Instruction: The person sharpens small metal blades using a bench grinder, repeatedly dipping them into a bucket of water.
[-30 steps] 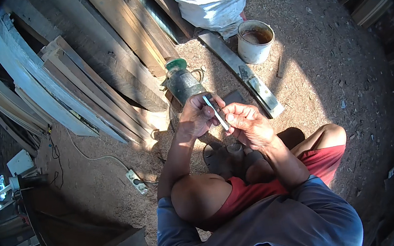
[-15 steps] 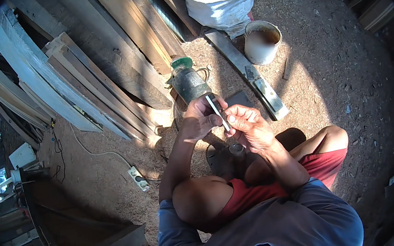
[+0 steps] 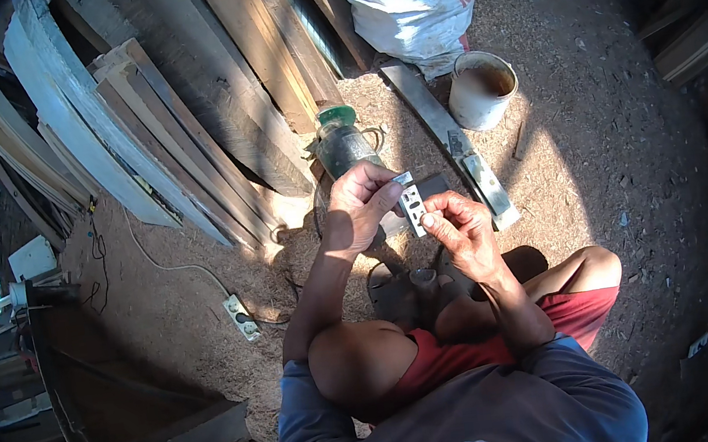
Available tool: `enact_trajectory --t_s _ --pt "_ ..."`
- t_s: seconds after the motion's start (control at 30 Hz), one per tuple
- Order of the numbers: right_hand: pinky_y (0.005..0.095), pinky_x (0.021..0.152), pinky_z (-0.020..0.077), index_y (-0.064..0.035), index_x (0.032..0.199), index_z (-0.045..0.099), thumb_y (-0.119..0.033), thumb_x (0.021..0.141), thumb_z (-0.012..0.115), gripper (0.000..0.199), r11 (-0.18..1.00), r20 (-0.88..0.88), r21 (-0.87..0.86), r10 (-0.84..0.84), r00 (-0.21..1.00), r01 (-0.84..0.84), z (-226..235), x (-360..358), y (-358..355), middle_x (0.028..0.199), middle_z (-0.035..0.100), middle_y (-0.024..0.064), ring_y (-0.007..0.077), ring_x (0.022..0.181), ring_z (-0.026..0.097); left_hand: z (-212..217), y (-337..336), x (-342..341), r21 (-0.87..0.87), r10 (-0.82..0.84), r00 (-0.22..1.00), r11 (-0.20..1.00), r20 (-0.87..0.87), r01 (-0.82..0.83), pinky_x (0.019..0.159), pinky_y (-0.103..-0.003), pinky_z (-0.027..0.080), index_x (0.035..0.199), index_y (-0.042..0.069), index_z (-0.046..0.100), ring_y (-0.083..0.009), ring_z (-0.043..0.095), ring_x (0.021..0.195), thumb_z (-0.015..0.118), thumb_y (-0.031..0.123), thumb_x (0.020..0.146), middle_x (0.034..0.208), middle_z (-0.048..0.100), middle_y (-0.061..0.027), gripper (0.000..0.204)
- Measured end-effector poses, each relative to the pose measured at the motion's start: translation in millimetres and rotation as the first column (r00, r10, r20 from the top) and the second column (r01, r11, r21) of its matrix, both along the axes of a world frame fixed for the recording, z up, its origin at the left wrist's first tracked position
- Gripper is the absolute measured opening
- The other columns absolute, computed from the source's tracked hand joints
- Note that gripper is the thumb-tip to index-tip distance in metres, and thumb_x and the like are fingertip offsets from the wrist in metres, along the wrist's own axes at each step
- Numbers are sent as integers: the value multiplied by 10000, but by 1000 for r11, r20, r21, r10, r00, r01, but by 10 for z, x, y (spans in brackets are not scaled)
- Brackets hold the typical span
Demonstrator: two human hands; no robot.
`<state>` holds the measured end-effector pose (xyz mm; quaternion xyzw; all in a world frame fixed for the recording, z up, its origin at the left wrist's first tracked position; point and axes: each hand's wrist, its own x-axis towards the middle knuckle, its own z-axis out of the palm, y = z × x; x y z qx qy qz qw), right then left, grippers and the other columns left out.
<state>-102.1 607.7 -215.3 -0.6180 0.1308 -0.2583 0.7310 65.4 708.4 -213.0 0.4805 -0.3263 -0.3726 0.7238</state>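
Observation:
A small, flat, shiny slotted metal plate (image 3: 413,206) is held up between my two hands, its broad face with dark slots turned upward. My left hand (image 3: 358,209) pinches its upper end between thumb and fingers. At the lower right end, my right hand (image 3: 466,232) grips the edge with thumb and forefinger. Just beyond my left hand lies a dark power tool (image 3: 345,149) with a green end, partly hidden by that hand. A dark flat piece (image 3: 433,186) shows behind the plate.
Long boards (image 3: 205,89) lean at the far left. A white sack (image 3: 403,12) and a stained bucket (image 3: 480,99) stand far ahead, beside a long narrow bar (image 3: 439,118). A power strip (image 3: 241,317) with its cable lies on the dusty ground to the left.
The plate has turned from edge-on to show its slotted face. My right hand has shifted slightly right and now holds its lower end. The view has shifted a little.

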Motion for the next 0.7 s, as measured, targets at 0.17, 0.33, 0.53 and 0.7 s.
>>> enact_trajectory --t_s 0.17,0.33,0.53,0.7 --pt "182 597 360 4 917 632 -85 926 633 89 997 3 72 31 1000 -31 -14 18 40 761 558 -46 11 673 437 24 58 1 29 13 999 1000 -43 -11 614 -272 525 899 -13 600 -129 625 672 598 239 967 787 630 -59 261" --pt "183 587 349 4 916 633 -90 922 643 94 998 12 52 17 1000 -17 -5 45 86 745 546 -51 10 658 426 48 88 -26 -49 14 988 999 -151 -21 632 -301 537 982 -24 598 -147 629 710 600 302 961 836 624 -64 327" --pt "192 586 341 6 915 636 -105 923 648 111 990 58 131 42 997 -50 -3 58 130 737 544 -47 16 660 426 114 146 -27 -84 -176 950 984 -259 159 612 -270 499 1076 -11 604 -121 602 712 701 428 852 845 612 -28 502" --pt "206 605 406 0 959 637 -115 921 651 122 911 126 374 135 983 -173 -82 85 219 764 584 -12 47 652 481 10 158 1 -17 -256 948 966 -190 257 547 -222 463 1050 16 626 -88 571 625 797 458 724 786 602 0 576"
